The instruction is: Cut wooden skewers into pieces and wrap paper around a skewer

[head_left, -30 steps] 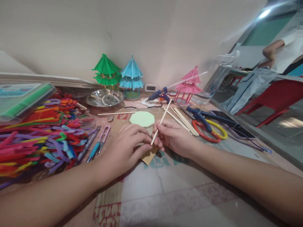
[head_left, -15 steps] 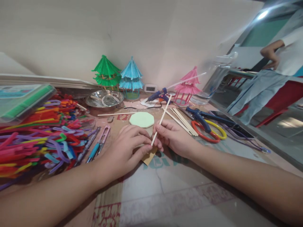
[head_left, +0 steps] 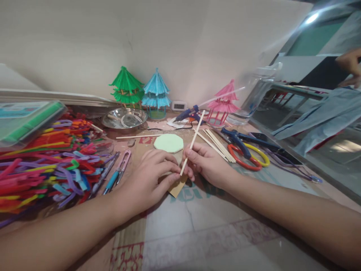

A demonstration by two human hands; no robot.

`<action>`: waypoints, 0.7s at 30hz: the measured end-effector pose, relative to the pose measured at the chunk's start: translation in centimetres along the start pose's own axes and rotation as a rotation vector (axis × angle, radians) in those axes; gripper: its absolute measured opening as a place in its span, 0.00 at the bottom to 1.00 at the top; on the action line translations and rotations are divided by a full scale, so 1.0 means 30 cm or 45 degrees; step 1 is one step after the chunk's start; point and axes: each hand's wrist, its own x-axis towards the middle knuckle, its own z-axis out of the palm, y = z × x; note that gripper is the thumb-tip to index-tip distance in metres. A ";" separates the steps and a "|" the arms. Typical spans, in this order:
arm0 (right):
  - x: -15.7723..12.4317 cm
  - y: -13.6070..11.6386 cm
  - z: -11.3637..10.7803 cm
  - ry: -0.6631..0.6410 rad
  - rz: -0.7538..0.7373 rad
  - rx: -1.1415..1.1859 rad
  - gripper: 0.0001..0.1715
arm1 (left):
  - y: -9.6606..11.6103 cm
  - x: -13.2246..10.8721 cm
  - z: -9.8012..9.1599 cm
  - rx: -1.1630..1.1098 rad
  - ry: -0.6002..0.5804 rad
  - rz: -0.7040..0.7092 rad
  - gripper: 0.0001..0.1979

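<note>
A thin wooden stick (head_left: pixel 194 139) slants up between the thumb and fingers of my right hand (head_left: pixel 201 160). Its lower end meets the fingertips of my left hand (head_left: pixel 158 175). That left hand is closed over a small brown sheet (head_left: pixel 177 188), which looks like sandpaper and shows one corner below the fingers. Just beyond my hands lies a pale green octagonal piece (head_left: pixel 168 143). Several more wooden sticks (head_left: pixel 217 145) rest to the right of my right hand. My fingers partly hide the brown sheet and the stick's lower tip.
Colourful pipe cleaners (head_left: pixel 50 165) and a plastic case (head_left: pixel 31 120) fill the left side. Green (head_left: pixel 126 86), blue (head_left: pixel 156 94) and pink (head_left: pixel 222 99) pavilion models stand behind, near a metal bowl (head_left: pixel 124 118) and glue gun (head_left: pixel 188 114). Scissors (head_left: pixel 244 162) and a phone (head_left: pixel 278 150) lie right.
My hands and the stick have barely moved. In the background at right, the person has shifted further right, partly out of view.
</note>
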 end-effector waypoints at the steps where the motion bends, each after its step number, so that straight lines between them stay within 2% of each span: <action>1: 0.000 0.000 0.001 -0.003 0.002 0.000 0.24 | 0.000 0.000 0.000 0.001 -0.001 0.001 0.09; 21: -0.004 -0.004 0.004 -0.025 0.027 -0.064 0.25 | 0.002 0.003 0.000 0.028 0.056 0.050 0.07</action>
